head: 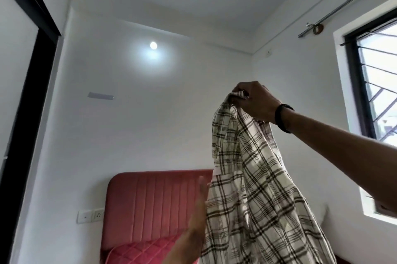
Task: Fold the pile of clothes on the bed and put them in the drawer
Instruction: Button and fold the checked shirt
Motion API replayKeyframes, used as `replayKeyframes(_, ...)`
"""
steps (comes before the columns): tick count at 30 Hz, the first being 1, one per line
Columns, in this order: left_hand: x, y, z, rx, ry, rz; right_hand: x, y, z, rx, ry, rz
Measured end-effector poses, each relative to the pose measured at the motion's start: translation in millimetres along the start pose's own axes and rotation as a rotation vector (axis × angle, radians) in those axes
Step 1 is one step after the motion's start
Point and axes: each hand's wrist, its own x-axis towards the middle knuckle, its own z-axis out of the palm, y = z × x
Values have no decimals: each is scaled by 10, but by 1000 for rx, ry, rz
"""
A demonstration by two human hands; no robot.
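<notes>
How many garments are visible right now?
1: a plaid shirt held up by the right hand, the left hand against its left edge. The pile is out of view, so others may be hidden.

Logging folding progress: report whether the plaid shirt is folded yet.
Not folded. The plaid shirt hangs loose and bunched from the right hand, which grips its top; the left hand, blurred, lies against its side.
</notes>
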Motion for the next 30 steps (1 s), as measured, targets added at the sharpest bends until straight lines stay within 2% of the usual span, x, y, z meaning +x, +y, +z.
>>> replayKeyframes(2, 46, 52, -40, -65, -19, -29, -15, 45, -9, 0, 24, 12)
replayKeyframes(4, 79, 74, -44, -46, -113, 30, -10, 99, -20, -4, 46, 35)
replayKeyframes(6, 100, 87, -67, -76, -130, 66, -2, 148, -36, -6, 71, 67)
replayKeyframes(9, 92, 136, -76, 50, -151, 88, -3, 218, -38, 22, 106, 126)
replayKeyframes(12, 79, 146, -21, 155, -190, 6, -14, 223, 0, 83, 117, 142)
replayKeyframes(16, 16, 195, 27, 43, -225, -186, -19, 164, 56, 125, 121, 120)
replayKeyframes(19, 34, 156, 28, 50, -216, -132, 30, 141, 82, 145, 150, 131)
replayKeyframes(22, 92, 133, -67, -98, -149, -42, 65, 174, 52, 150, 196, 157)
replayKeyframes(24, 121, 188, -132, -111, -176, -16, 71, 209, 36, 173, 216, 179)
replayKeyframes(27, 95, 287, -103, 38, -260, -96, 75, 209, 87, 249, 216, 206)
replayKeyframes(30, 79, 283, -13, 43, -282, -130, 85, 140, 193, 270, 211, 193)
